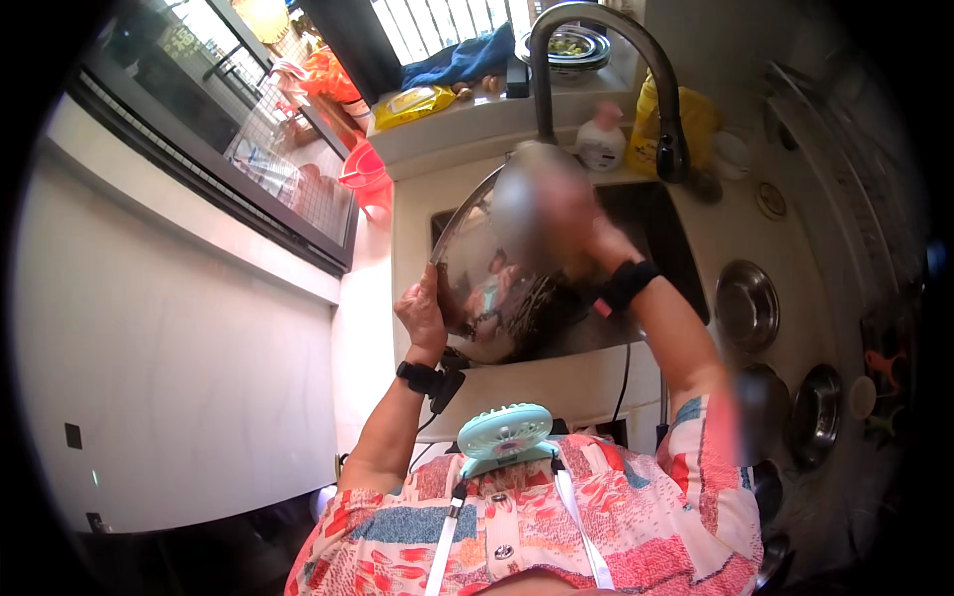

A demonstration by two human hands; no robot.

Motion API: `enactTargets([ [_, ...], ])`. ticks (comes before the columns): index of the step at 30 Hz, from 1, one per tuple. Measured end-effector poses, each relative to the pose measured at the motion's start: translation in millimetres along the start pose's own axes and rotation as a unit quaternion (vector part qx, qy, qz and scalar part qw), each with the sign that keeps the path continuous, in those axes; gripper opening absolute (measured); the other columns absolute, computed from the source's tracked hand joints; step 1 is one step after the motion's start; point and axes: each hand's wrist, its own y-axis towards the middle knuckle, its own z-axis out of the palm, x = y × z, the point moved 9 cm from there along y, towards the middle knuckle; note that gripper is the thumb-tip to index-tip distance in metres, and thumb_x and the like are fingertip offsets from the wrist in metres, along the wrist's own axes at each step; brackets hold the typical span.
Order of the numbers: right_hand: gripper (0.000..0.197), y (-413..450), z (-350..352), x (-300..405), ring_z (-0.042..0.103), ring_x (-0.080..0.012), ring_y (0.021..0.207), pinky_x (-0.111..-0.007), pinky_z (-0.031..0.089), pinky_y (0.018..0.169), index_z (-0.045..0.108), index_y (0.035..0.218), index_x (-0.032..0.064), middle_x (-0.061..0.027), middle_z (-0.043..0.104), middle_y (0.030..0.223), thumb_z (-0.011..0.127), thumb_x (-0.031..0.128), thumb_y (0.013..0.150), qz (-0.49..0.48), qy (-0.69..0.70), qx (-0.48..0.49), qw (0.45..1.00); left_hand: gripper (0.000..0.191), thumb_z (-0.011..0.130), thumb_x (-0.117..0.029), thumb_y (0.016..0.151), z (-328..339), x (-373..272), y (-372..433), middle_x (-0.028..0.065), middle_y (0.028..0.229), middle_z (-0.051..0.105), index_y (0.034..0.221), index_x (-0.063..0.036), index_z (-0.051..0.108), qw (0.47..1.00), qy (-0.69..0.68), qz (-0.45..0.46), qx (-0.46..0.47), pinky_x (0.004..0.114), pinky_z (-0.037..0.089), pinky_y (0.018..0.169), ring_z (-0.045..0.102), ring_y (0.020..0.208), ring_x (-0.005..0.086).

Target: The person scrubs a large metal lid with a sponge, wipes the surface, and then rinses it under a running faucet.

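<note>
Over the dark kitchen sink (659, 223) a large round glass lid (477, 276) with a metal rim is held tilted. My left hand (423, 309) grips the lid's left edge, thumb up along the rim. My right hand (574, 216) is at the lid's upper right part; a blur covers its fingers, so what it holds, if anything, cannot be told. Each wrist wears a black band. The arched faucet (607, 18) rises behind the sink, its spout head to the right of my right hand.
On the sill lie a yellow wipes pack (414, 106), a blue cloth (458, 59) and stacked bowls (570, 52). A pump bottle (600, 141) stands behind the sink. Metal bowls (747, 305) sit on the right. A pale green fan (505, 432) hangs at my chest.
</note>
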Motion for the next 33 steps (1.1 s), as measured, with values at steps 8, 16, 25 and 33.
enactTargets([
  [8, 0.032, -13, -21, 99, 0.053, -0.0418, 0.111, -0.052, 0.033, 0.104, 0.064, 0.107, 0.0032, -0.0248, 0.058, 0.114, 0.057, 0.013, 0.078, 0.000, 0.081, -0.093, 0.992, 0.046, 0.066, -0.034, 0.089, -1, -7, 0, -0.0060, 0.056, 0.043, 0.058, -0.0050, 0.049, 0.994, -0.060, -0.078, -0.042, 0.024, 0.027, 0.047, 0.034, 0.055, 0.0043],
  [16, 0.009, -32, -14, 148, 0.053, -0.0278, 0.118, -0.052, 0.021, 0.110, 0.070, 0.081, 0.0183, -0.0118, 0.062, 0.114, 0.065, 0.021, 0.073, -0.128, 0.041, -0.063, 0.989, 0.039, 0.058, -0.028, 0.093, 17, -15, 3, -0.0040, 0.058, 0.050, 0.066, -0.0002, 0.062, 0.998, 0.027, 0.025, 0.043, 0.027, 0.034, 0.050, 0.042, 0.058, 0.0050],
  [25, 0.045, -50, 4, -15, 0.044, -0.0419, 0.122, -0.048, 0.030, 0.107, 0.051, 0.130, 0.0050, -0.0248, 0.048, 0.131, 0.047, 0.013, 0.086, 0.183, 0.079, -0.168, 0.965, 0.040, 0.071, -0.033, 0.085, 10, 20, 14, -0.0070, 0.058, 0.045, 0.061, -0.0052, 0.055, 0.989, -0.058, -0.134, 0.000, 0.024, 0.028, 0.047, 0.036, 0.053, 0.0045],
  [33, 0.024, -40, 5, 144, 0.045, -0.0352, 0.125, -0.052, 0.020, 0.110, 0.068, 0.100, 0.0144, -0.0205, 0.050, 0.130, 0.063, 0.020, 0.077, -0.072, 0.069, -0.075, 0.992, 0.036, 0.068, -0.032, 0.087, 4, 19, 13, -0.0088, 0.061, 0.045, 0.066, -0.0053, 0.058, 0.991, -0.072, -0.110, 0.019, 0.021, 0.027, 0.048, 0.036, 0.055, 0.0022],
])
